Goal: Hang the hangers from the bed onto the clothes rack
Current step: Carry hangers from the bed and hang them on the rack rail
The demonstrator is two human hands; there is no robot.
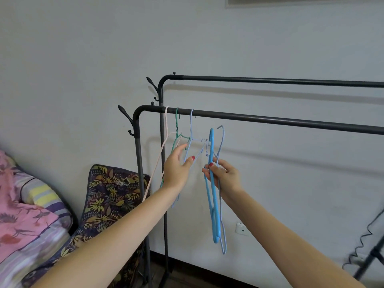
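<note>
My right hand [225,175] gripped two blue hangers [214,196] by necks, hooks just below front rail [270,119]. Left hand [177,164], fingers loose, touched hung hangers [176,129], maybe steadying them; contact blurred. Three hung already. Step: hanging next. Next move: lift one hook over rail beside third.

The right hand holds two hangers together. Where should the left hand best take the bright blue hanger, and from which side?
Probably at its neck, just below the hook, coming from the left. The blue hanger stands upright, the right hand grips its upper shoulder, and the neck above is bare. The left hand is already on that side, near the rail.
</note>
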